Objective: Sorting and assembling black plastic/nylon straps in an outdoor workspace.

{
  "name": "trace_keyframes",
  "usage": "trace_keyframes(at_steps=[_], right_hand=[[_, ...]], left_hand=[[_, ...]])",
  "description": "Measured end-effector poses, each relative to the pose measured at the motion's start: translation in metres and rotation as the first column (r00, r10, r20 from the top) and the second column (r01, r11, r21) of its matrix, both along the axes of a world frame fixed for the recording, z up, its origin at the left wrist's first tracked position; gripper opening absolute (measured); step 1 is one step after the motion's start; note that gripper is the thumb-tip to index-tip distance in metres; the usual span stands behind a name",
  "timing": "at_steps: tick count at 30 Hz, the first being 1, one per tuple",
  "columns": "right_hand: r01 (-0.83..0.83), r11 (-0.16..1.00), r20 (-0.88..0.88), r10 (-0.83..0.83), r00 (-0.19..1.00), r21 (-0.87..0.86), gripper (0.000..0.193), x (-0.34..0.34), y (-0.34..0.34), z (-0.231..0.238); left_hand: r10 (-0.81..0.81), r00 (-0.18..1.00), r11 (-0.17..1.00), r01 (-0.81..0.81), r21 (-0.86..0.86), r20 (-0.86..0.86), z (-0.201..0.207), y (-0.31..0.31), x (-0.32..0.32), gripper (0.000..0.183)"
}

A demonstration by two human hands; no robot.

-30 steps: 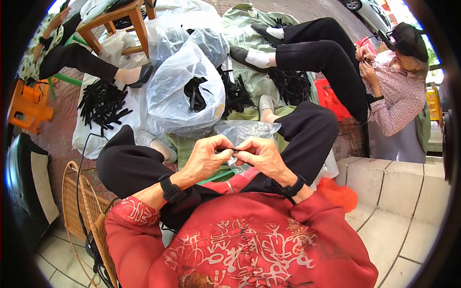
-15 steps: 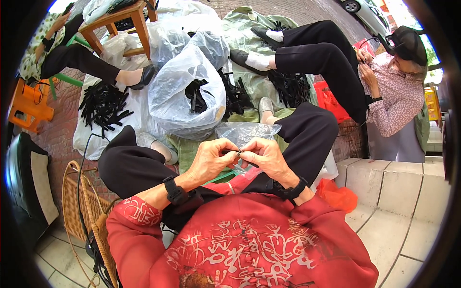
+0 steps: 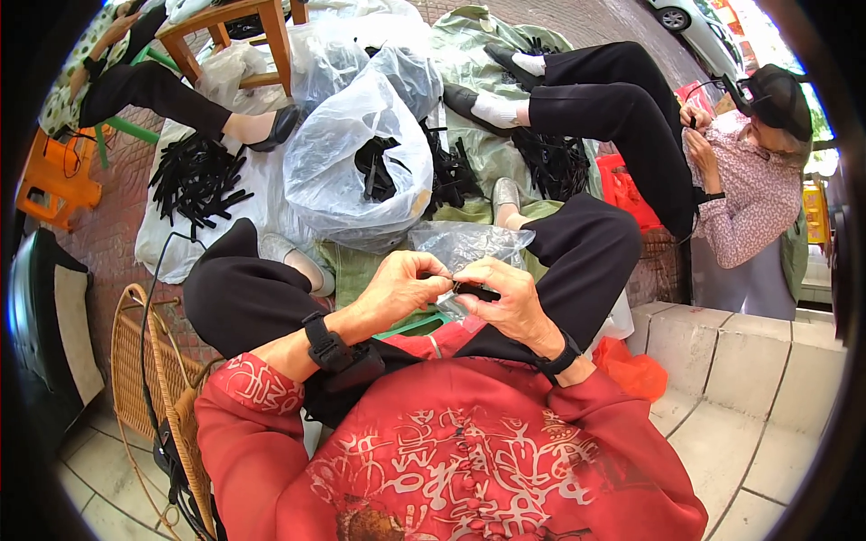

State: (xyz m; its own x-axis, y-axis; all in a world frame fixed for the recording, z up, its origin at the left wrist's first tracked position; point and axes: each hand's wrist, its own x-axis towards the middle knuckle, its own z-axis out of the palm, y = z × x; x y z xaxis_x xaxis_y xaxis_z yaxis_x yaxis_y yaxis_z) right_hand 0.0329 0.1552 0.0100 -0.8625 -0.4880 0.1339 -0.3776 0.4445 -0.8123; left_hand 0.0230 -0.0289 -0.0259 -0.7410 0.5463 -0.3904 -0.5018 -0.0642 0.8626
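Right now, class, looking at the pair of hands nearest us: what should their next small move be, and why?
Perhaps the left hand should steady the left end of the small black piece: the right hand holds it, and the left fingertips are close beside that end. Whether they touch it is too small to tell.

Reddish brick paving: white sheet at left, pale-green sheet upper right, orange plastic stool far left. On white sheet: loose heap of black strips. On pale-green sheet: second heap of black strips. Translucent plastic bag between heaps; layer beneath hidden.
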Motion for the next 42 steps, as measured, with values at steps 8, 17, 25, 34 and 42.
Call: trace_keyframes(at_steps=[8, 17, 25, 34, 42], right_hand=[[0.035, 0.995, 0.102, -0.025, 0.994, -0.095, 0.025, -0.002, 0.003, -0.008], [0.027, 0.999, -0.052, -0.029, 0.998, -0.031, 0.024, 0.000, 0.000, -0.001], [0.070, 0.995, -0.119, -0.079, 0.990, -0.077, 0.025, 0.001, -0.002, 0.001], [0.055, 0.997, -0.097, -0.061, 0.993, -0.062, 0.023, 0.002, -0.005, -0.001], [0.144, 0.970, 0.361, -0.065, 0.930, -0.196, 0.024, 0.002, 0.001, -0.009]], left_hand=[[0.077, 0.994, 0.997, -0.074, 0.037, -0.073, -0.002, 0.003, -0.002, 0.007], [0.027, 0.998, 0.999, -0.024, 0.049, -0.064, -0.001, 0.006, -0.003, 0.006], [0.053, 0.997, 0.979, -0.062, 0.194, 0.052, 0.007, 0.002, -0.006, 0.007], [0.056, 0.998, 0.998, -0.055, 0.022, -0.018, 0.000, 0.005, -0.002, 0.006], [0.080, 0.971, 0.993, -0.097, -0.065, -0.226, -0.007, 0.008, 0.002, 0.004]])
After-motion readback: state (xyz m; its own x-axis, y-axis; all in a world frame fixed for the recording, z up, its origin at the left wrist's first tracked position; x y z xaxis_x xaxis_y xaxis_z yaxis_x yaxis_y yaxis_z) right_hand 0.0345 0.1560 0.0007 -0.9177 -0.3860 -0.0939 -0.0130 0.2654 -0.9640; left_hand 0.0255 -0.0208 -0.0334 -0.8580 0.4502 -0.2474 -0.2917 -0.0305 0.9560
